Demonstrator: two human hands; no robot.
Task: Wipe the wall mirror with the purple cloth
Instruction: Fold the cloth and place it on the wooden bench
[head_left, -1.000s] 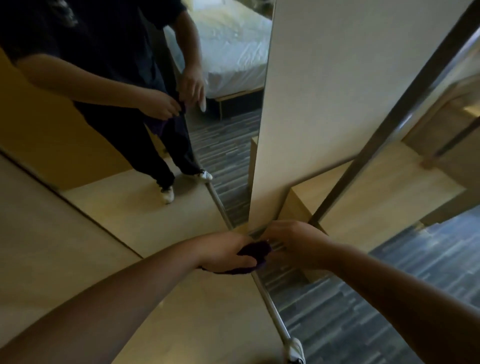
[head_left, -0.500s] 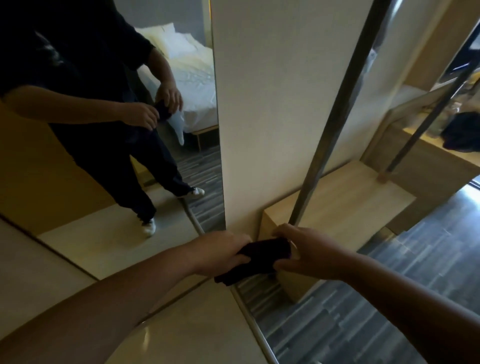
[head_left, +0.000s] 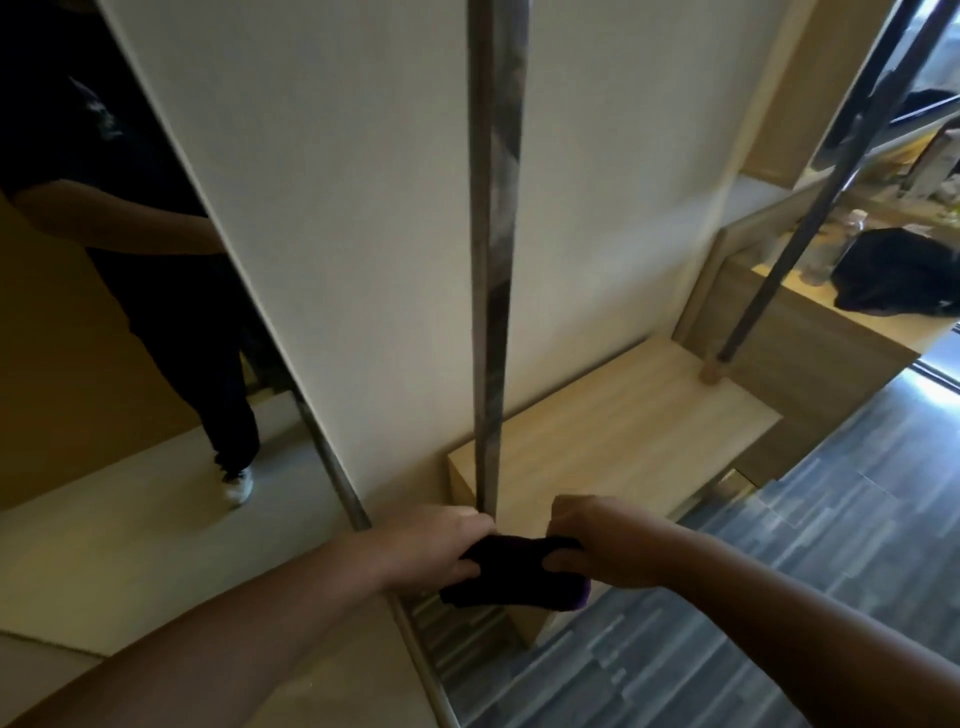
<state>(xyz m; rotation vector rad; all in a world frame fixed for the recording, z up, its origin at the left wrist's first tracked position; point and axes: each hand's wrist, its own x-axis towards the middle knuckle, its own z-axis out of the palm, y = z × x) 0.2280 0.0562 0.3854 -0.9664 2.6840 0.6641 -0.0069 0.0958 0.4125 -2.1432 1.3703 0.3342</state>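
The purple cloth (head_left: 511, 574) is bunched between my two hands, low in the middle of the view. My left hand (head_left: 434, 551) grips its left end and my right hand (head_left: 597, 540) grips its right end. The wall mirror (head_left: 119, 322) fills the left side. It reflects a person in dark clothes and a white shoe. Both hands are off the glass, just right of the mirror's metal edge (head_left: 337, 467).
A white wall panel (head_left: 337, 208) stands right of the mirror. A metal pole (head_left: 493, 260) rises from a low wooden bench (head_left: 623, 426). A desk with a black bag (head_left: 904, 280) is at the far right. Grey plank floor (head_left: 779, 597) lies below.
The view has swung right, so the mirror shows less and the reflected bed is gone. Both hands still hold the cloth and have spread it slightly wider.
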